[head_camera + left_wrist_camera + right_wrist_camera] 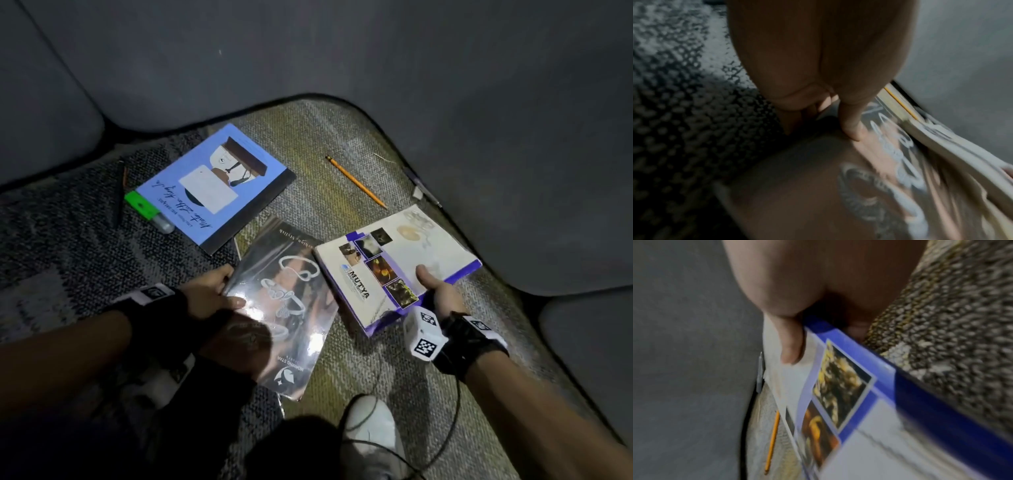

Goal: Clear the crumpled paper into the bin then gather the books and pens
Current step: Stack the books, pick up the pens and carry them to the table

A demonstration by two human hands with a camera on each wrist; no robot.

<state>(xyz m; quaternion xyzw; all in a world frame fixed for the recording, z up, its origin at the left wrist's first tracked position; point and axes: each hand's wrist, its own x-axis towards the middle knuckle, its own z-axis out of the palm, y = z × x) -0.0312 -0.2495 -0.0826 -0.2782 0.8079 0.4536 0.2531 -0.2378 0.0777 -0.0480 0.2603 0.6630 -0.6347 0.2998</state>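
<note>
Over carpet, left hand gripping magazine

A patterned carpet carries a blue book; a pencil lies well right of it, a green tube touching its left edge.

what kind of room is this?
Probably a living room or lounge floor, dimly lit. A speckled grey woven carpet is hemmed in by dark grey upholstered sofa cushions, with a blue-covered book and a yellow pencil lying on it.
</note>
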